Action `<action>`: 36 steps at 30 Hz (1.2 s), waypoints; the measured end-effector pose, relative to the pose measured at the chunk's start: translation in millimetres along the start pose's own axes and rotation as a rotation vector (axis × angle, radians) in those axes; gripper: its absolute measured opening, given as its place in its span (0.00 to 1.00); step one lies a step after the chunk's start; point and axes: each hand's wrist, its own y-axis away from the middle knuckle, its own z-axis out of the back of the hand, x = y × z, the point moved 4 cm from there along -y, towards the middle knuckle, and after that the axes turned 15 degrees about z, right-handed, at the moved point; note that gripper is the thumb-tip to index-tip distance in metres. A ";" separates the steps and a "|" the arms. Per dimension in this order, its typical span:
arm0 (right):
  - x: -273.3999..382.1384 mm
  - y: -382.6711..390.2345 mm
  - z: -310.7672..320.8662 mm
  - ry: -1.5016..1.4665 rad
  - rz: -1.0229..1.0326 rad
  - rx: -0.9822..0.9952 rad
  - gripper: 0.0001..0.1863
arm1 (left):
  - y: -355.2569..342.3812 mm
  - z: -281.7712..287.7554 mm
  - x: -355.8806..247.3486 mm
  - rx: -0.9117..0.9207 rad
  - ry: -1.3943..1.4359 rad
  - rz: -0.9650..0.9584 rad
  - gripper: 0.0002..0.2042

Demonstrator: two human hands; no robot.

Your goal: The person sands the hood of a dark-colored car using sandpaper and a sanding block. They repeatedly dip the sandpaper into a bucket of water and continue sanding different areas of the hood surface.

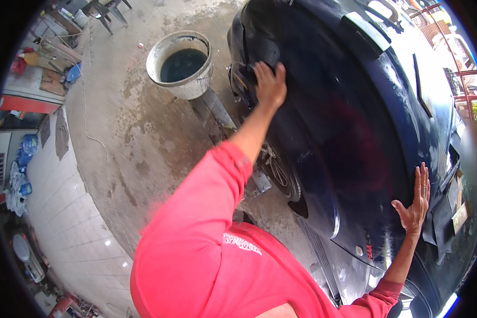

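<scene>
A dark blue car body [328,106] with a broad, curved hood fills the right half of the view. My left hand [271,87] rests palm down on its front corner, beside the headlight area. The fingers are stretched out and slightly blurred; whether anything lies under the palm is hidden. Farther right and nearer to me, my right hand [414,205] lies flat on the car's surface, thumb spread to the left. Both arms wear red sleeves. Below the fender a front wheel [279,172] shows in part.
A whitish bucket [192,91] of dark water stands left of the car, by a grey plank-like piece [214,111]. Dark sheets [444,217] lie at the right. A thin cord [98,140] crosses the concrete floor [127,106]. A dark chair [106,11] stands far left.
</scene>
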 end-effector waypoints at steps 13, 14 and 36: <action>-22.6 24.1 -12.0 0.003 -0.327 -0.053 0.50 | -34.9 87.8 -6.5 0.656 -0.173 -0.198 0.46; -22.6 26.3 -13.8 0.011 -0.377 -0.059 0.50 | -51.2 108.7 -1.4 0.643 -0.307 -0.304 0.41; 153.0 -387.5 -54.3 0.346 -0.790 -0.273 0.58 | -438.1 234.8 385.1 0.364 -0.249 1.033 0.21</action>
